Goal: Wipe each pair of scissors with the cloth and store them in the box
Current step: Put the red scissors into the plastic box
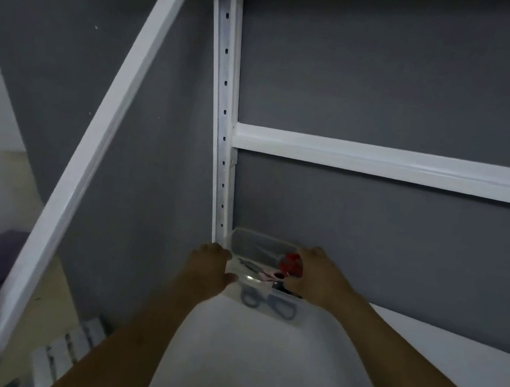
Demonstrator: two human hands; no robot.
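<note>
Head view: the left hand curls over the left rim of the clear box, thumb on its near side, and the right hand wraps round the box's right end, so both hands grip it. Whether the right fingers also touch the red-handled scissors just beside them, I cannot tell. Inside the box lie those red ones and, nearer the person, grey-handled scissors; more pairs seem to lie between, too blurred to count. The box sits on a white surface, tucked into the back corner where a white post meets the grey wall. No cloth shows.

The step looks like handling the loaded box. Doing it well probably means keeping both grips even and the box level, so the scissors do not slide, and keeping fingertips on the walls, away from the blades.
</note>
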